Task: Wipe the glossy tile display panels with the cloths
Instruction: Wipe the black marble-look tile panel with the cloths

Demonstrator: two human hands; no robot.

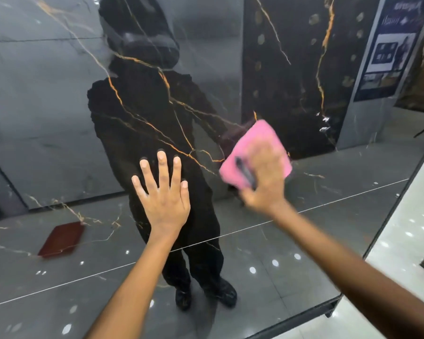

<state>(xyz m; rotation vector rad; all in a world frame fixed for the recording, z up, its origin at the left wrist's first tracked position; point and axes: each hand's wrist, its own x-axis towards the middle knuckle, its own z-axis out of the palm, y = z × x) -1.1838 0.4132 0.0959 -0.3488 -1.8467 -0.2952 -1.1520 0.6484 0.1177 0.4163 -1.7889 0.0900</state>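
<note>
A glossy black marble tile panel (59, 118) with gold veins fills the view and mirrors a person in dark clothes. My left hand (163, 194) lies flat on the panel, fingers straight and spread. To its right, my right hand (263, 182) presses a folded pink cloth (260, 140) against the panel; the hand and cloth are blurred by motion. A dark slim object shows between my right fingers and the cloth, too blurred to identify.
The panel's right edge (402, 199) runs diagonally down to its lower corner (333, 304). Beyond it is a white glossy floor (406, 241). Reflected in the panel are a poster (387, 52), floor tiles and a red-brown flat tile (61, 238).
</note>
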